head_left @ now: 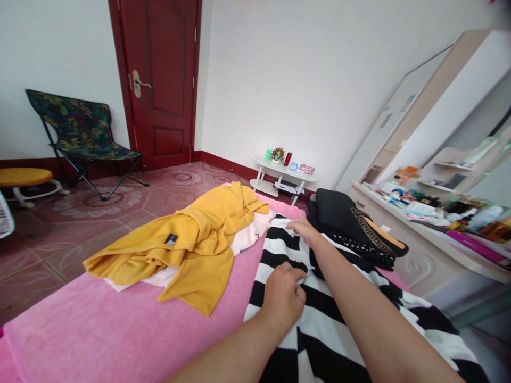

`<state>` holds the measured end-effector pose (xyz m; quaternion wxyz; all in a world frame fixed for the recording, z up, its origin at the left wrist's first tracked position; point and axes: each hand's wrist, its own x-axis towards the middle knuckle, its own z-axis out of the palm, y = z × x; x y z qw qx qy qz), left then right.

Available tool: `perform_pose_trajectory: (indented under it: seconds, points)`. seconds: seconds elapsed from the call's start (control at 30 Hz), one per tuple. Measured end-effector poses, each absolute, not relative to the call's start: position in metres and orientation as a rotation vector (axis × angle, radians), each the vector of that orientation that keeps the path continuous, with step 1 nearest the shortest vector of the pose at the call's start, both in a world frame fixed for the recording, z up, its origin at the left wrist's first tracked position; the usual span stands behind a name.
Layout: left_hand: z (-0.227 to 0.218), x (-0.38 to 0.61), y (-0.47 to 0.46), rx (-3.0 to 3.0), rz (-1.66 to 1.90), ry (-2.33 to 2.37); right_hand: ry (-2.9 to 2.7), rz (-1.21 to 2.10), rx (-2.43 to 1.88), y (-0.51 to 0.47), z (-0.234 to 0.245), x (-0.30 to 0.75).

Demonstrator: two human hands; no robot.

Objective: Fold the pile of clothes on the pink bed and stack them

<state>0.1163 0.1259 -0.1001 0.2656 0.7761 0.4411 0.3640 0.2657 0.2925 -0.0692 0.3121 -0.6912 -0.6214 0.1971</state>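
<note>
A black-and-white striped garment (275, 260) lies spread and rumpled on the pink bed cover (139, 330) in front of me. My left hand (284, 291) is closed, with a bit of the striped cloth pinched between thumb and fingers. Farther up the same garment, my right hand (304, 232) rests on the cloth with its fingers stretched to the left; its thumb is mostly hidden. Left of both hands, a yellow long-sleeved top (195, 229) lies loosely over a pale pink garment (251, 234).
Folded dark clothes (339, 213) are stacked on the right, by a cluttered dressing table (423, 255). Beyond the bed stands a small white shelf table (279, 169) with ornaments. A folding chair (83, 127) and a yellow stool (26, 177) stand left, near the red door (163, 80).
</note>
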Motion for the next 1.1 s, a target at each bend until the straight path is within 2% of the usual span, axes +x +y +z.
perform_pose_trajectory:
  seconds: [0.1,0.23,0.43,0.6,0.77,0.97,1.1]
  points:
    - [-0.100,0.119,0.125,2.058,1.025,1.108,-1.627,0.490,-1.790,0.292,-0.060,0.266]
    - [-0.097,0.123,0.124,2.019,1.059,1.030,-1.603,0.256,-1.832,0.298,-0.056,0.270]
    - [-0.101,0.127,0.128,2.085,0.910,0.998,-1.620,-0.035,-1.995,0.302,-0.081,0.264]
    - [-0.111,0.126,0.139,2.097,0.870,0.920,-1.704,-0.085,-2.106,0.304,-0.101,0.260]
    - [-0.120,0.124,0.144,1.691,1.033,0.846,-1.895,-0.072,-2.063,0.296,-0.083,0.270]
    - [-0.122,0.122,0.150,1.401,1.309,0.833,-2.102,-0.183,-1.776,0.204,-0.057,0.284]
    - [-0.123,0.121,0.153,1.386,1.311,0.788,-2.307,-0.090,-1.501,0.111,-0.058,0.279]
